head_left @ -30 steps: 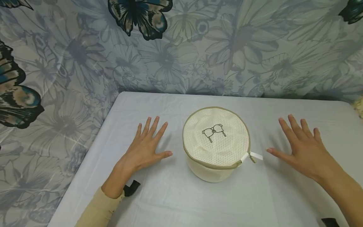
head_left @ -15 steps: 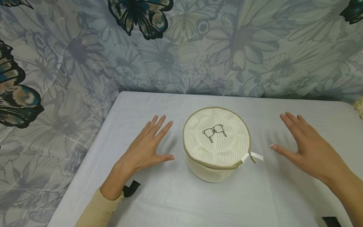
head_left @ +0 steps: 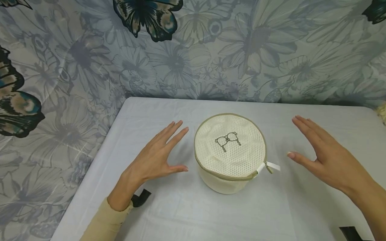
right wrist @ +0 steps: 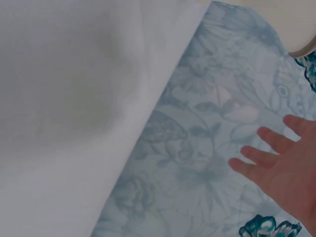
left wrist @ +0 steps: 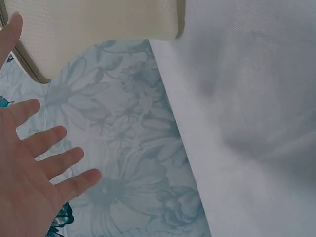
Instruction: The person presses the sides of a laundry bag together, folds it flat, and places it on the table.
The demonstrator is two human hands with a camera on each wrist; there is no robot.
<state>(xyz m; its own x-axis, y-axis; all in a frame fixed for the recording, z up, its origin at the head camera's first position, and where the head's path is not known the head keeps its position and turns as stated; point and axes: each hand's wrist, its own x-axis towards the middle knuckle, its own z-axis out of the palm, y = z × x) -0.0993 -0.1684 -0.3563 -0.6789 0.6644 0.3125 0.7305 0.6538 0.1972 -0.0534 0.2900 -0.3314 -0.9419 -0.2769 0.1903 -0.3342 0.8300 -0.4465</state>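
A round cream mesh laundry bag (head_left: 230, 157) stands upright on the white-covered table, its top zipped round with an olive-beige edge and printed with a small pair of glasses. Its zipper pull (head_left: 268, 168) and a white tag (head_left: 273, 166) stick out at the front right. To the left of the bag, my left hand (head_left: 155, 160) is held with straight fingers and thumb apart, touching nothing. My right hand (head_left: 327, 157) hovers on the other side, fingers extended and thumb toward the bag. Both wrist views show the bag's side (left wrist: 98, 29) beyond the spread fingers.
White cloth covers the table (head_left: 169, 214), whose far edge meets a wall (head_left: 178, 63) with a flower and butterfly pattern. A black strap (head_left: 141, 198) hangs at my left wrist, and another black strap (head_left: 350, 233) shows at the bottom right. Something yellowish (head_left: 382, 113) sits at the right edge.
Both hands have turned from palms down toward palms facing each other, with fingers drawn closer together. The left hand has shifted slightly toward the bag. The bag has stayed in place.
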